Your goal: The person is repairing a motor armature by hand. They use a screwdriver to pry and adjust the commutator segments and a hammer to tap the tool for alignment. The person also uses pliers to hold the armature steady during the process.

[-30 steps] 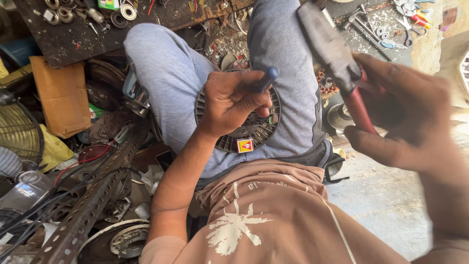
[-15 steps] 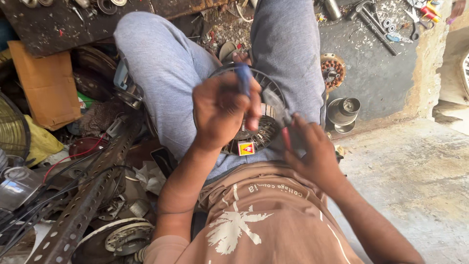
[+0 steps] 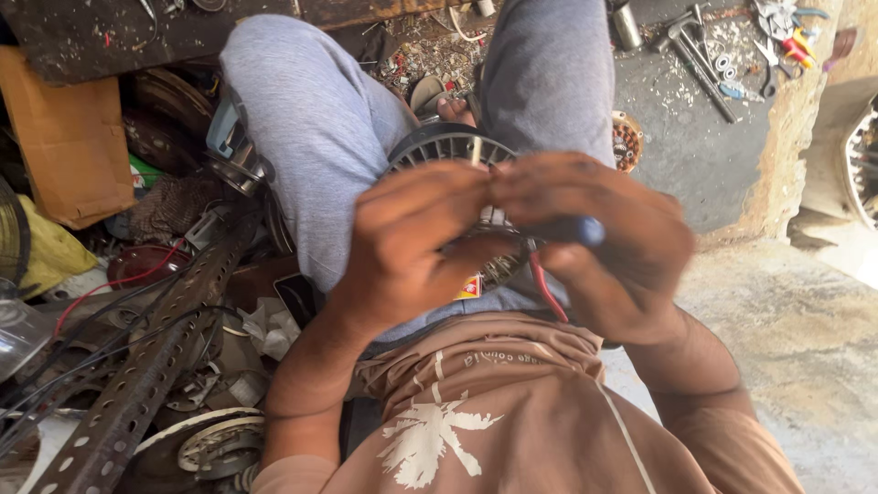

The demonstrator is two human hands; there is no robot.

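2 bare hands meet over a round, dark fan motor housing (image 3: pixel 439 146) that rests in the person's lap between grey trouser legs. Its rim is ribbed with thin radial fins, and a small square label (image 3: pixel 469 287), red and yellow, sits on its near edge. The left hand (image 3: pixel 412 242) has its fingers curled down against the housing top, tips pinched toward the other hand; whether they grip anything small cannot be told through the blur. The right hand (image 3: pixel 604 247) has its fingers closed around a blue-handled tool (image 3: pixel 576 230), and a thin red wire (image 3: pixel 546 288) hangs from beneath that hand.

To the left, on the floor, lies a long perforated metal angle bar (image 3: pixel 155 366), dull grey with rows of round holes, among tangled black cables. A flat brown cardboard piece (image 3: pixel 69 137) leans further back. At upper right, metal hand tools (image 3: pixel 704 64) lie scattered on the dusty concrete, beside a copper-wound stator (image 3: pixel 627 140).
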